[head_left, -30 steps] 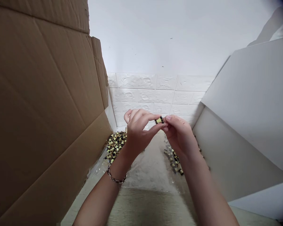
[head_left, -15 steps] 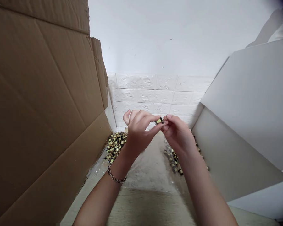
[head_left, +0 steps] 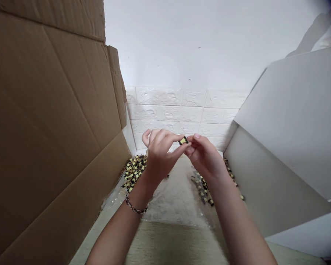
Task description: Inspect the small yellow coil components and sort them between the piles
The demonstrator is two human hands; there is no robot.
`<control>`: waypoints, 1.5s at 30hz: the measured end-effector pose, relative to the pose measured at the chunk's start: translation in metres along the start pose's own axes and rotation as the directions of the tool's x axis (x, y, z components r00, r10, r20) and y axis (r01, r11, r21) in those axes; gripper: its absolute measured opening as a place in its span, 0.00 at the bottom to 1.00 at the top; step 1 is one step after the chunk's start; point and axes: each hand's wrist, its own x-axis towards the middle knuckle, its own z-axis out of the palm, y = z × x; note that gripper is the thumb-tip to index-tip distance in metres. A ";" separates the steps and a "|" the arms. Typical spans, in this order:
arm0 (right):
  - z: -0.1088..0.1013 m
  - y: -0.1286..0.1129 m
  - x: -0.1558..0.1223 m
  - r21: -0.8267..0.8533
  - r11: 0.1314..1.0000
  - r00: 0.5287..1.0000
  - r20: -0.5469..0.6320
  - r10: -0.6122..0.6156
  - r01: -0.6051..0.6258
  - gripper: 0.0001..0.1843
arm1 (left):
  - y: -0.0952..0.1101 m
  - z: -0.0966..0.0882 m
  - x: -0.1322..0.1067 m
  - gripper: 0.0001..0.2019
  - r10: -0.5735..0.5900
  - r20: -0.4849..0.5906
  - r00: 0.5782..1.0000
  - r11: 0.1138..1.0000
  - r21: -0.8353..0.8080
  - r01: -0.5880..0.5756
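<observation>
My left hand [head_left: 160,154] and my right hand [head_left: 205,156] meet in the middle of the view, raised above the table. Between their fingertips they pinch one small black-and-yellow part [head_left: 183,140]. The left thumb and forefinger hold its left side, and the right fingers close on its right end. A chain bracelet [head_left: 135,209] circles my left wrist. A heap of the same small parts [head_left: 134,171] lies below and left of my left hand. A second, thinner scatter of parts [head_left: 204,191] lies under my right wrist, partly hidden by it.
A tall brown cardboard wall [head_left: 49,129] stands close on the left. A white box [head_left: 292,129] with an open flap rises on the right. Clear plastic film [head_left: 176,198] covers the table between them. A white brick-pattern wall [head_left: 182,106] closes the back.
Both hands with the pinched part have shifted slightly left and closed in together. The piles have not moved.
</observation>
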 end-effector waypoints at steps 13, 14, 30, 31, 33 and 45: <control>0.002 -0.001 -0.004 -0.144 0.985 0.995 0.022 -0.097 0.099 0.06 | 0.000 0.000 0.001 0.07 -0.009 0.011 1.000 1.000 0.011 0.008; 0.002 -0.001 -0.003 -0.155 0.983 0.995 0.018 -0.100 0.101 0.06 | 0.000 0.000 0.000 0.07 -0.005 0.012 1.000 1.000 0.013 0.005; 0.000 -0.006 -0.008 -0.387 0.899 0.970 -0.042 -0.239 0.205 0.08 | -0.001 0.002 -0.001 0.06 0.011 0.005 1.000 0.999 0.049 -0.012; 0.000 -0.006 -0.009 -0.407 0.889 0.967 -0.043 -0.251 0.212 0.09 | 0.000 0.002 -0.001 0.06 0.012 0.003 1.000 0.999 0.049 -0.012; 0.000 -0.006 -0.010 -0.432 0.875 0.963 -0.049 -0.266 0.220 0.10 | 0.000 0.003 -0.002 0.06 0.015 0.001 1.000 0.999 0.045 -0.015; 0.003 -0.009 -0.012 -0.654 0.705 0.914 -0.052 -0.403 0.274 0.09 | 0.003 0.001 -0.002 0.06 0.030 0.039 0.999 0.999 0.029 -0.031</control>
